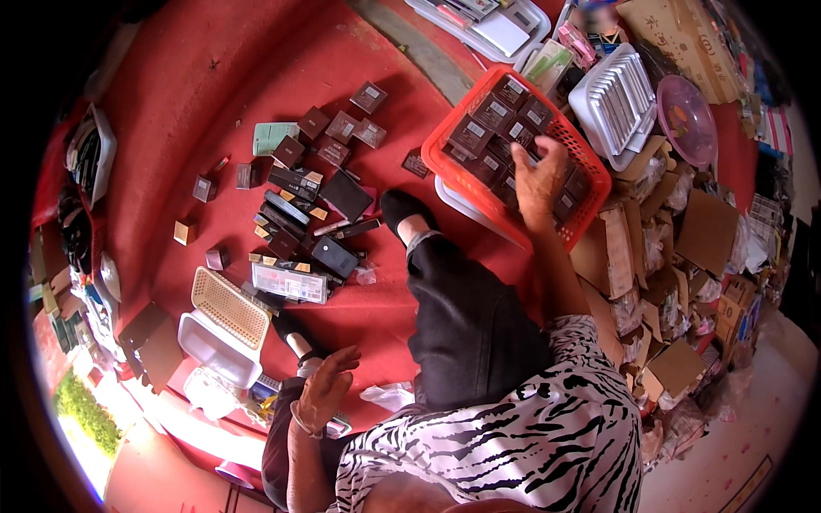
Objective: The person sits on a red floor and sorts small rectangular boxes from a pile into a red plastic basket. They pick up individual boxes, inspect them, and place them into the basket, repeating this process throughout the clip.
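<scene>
Reaching hand: we log the right hand [540, 175] over the right part of the red perforated basket [590, 175], fingers bent and thumb apart; we cannot make out whether it grasps a box.
Left hand [325, 389]: released, fingers extended, near the left knee; we see nothing held.
Dark brown cartons [471, 137]: in the red basket, packed side by side, pale labels upward on several.
White tray [466, 205]: its edge shows under the basket's near left side.
Loose brown boxes [333, 152]: on the red floor [256, 77], left of the basket, some touching.
Pile before the feet: we note slim black boxes, a light-green box [274, 137] and a clear-fronted case [289, 282].
Beige perforated basket [231, 306]: tilted, touching a white basin [218, 349].
Right side: ribbed white tray [614, 104], pink translucent bowl [687, 120], heaped cardboard boxes [708, 222].
</scene>
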`<state>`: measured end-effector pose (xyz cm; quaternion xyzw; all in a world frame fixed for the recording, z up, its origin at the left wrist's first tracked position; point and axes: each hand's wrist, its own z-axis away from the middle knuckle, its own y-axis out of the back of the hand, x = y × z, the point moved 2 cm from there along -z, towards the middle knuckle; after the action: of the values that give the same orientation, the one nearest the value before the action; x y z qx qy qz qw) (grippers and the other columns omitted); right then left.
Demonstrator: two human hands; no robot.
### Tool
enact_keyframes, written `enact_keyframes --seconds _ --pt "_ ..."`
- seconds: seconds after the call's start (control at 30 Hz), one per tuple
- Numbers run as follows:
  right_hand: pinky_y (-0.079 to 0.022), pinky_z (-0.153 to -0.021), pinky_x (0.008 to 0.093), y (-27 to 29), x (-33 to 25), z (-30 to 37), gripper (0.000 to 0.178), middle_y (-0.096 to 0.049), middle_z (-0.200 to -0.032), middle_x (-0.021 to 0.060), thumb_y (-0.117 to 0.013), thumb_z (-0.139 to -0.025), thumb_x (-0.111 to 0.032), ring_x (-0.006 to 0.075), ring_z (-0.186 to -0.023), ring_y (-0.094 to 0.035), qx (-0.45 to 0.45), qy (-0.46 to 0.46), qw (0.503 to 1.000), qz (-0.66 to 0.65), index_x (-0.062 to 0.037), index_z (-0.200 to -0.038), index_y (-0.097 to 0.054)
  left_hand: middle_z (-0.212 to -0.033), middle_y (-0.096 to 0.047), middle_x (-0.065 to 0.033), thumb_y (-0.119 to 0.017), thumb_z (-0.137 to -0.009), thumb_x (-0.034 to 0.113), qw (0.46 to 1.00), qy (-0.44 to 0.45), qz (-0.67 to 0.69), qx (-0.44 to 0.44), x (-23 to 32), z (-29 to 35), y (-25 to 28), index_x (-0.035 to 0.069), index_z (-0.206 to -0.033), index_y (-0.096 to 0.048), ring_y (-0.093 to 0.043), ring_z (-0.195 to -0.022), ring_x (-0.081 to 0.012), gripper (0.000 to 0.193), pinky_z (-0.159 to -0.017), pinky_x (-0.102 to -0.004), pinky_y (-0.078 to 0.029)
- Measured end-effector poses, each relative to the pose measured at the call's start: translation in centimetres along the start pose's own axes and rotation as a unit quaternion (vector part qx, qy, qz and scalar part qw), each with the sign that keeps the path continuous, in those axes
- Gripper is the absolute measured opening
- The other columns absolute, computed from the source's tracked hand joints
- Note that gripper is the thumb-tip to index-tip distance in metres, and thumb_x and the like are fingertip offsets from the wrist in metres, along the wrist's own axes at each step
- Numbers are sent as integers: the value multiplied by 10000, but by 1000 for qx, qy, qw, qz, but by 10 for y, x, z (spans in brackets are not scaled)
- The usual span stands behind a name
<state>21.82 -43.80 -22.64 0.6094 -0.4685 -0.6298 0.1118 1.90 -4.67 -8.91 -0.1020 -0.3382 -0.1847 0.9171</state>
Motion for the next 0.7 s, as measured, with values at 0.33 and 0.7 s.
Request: enact_keyframes --seconds 0.33,0.7 --pt "-468 -713 484 -6 10 -3 466 -620 -823 240 -599 -793 -448 408 -822 -605 -167 -90 961 200 8 -879 -556 -1171 -559 -154 -459 -874 80 999 10 -35 17 6 -2 3 13 -1267 -443 -552 -1075 -242 398 -895 -337 -435" --pt "-496 -644 432 -102 -170 -25 329 -642 -762 173 -601 -823 -358 338 -747 -636 -353 227 891 173 -29 -813 -599 -1181 -547 -167 -482 -888 120 993 -28 -111 4 22 6 8 14 -1258 -435 -559 -1070 -264 388 -856 -346 -474"
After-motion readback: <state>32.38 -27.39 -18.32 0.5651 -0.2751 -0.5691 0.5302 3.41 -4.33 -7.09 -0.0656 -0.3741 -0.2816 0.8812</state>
